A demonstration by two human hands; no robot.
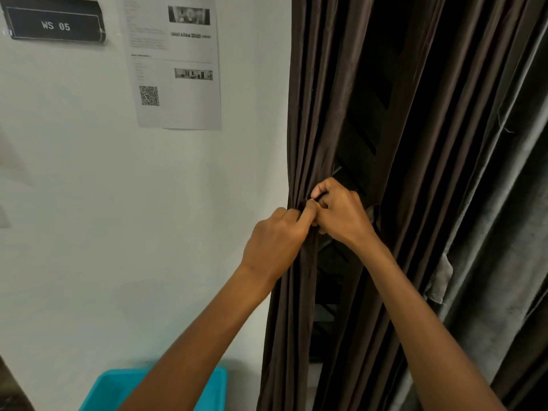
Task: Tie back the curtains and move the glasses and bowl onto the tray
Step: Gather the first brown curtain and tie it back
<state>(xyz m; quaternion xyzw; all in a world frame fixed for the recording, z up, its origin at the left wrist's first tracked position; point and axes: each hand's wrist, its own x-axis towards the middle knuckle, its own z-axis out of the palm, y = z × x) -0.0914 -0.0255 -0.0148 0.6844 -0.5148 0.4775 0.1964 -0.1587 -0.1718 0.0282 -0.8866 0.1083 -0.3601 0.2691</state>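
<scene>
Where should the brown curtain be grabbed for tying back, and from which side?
Probably at the gathered waist of the brown curtain, where its pleats narrow into one bundle. Come from the front: left hand at the wall-side edge, right hand on the inner side, as both pinch it now.
</scene>
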